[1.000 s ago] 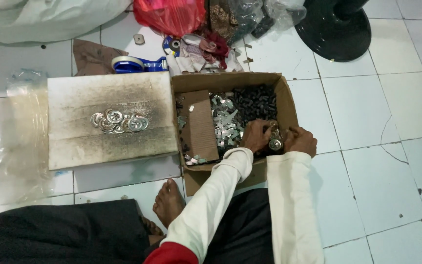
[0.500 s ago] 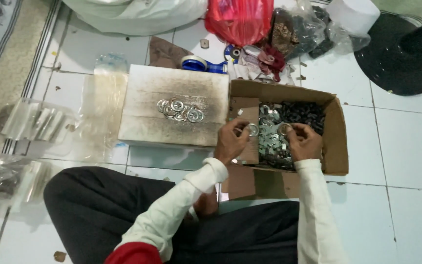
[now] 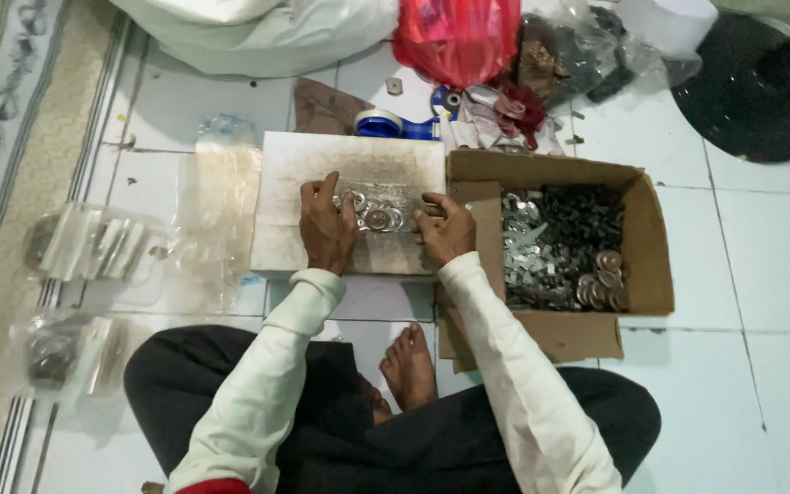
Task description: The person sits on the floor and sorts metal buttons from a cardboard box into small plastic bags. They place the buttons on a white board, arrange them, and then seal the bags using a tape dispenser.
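White tiled floor, seen from above, with a striped rug along the left edge. Seated cross-legged in dark trousers and pale long sleeves, one bare foot (image 3: pixel 409 366) showing between the knees. Both hands down on a scuffed, pale flat board (image 3: pixel 294 174) lying on the tiles. Left hand (image 3: pixel 326 224) palm-down, fingers curled loosely at the left side of a small heap of silver metal rings (image 3: pixel 377 212); right hand (image 3: pixel 445 229) at the heap's right side, fingers bent toward it, seemingly pinching or nudging a ring, though the exact grip cannot be made out. Likely mid-sorting or counting, rings gathered between the two hands; picking one ring cleanly off an overlapping pile would call for a fine fingertip pinch. Just right of the board, touching it, an open cardboard box (image 3: pixel 646 238) of bright metal brackets, dark small parts and coppery discs. Left, clear plastic bags (image 3: pixel 93 242). Far side: blue tape dispenser (image 3: pixel 386 123), red plastic bag (image 3: pixel 459 37), black round stand base (image 3: pixel 752 91).
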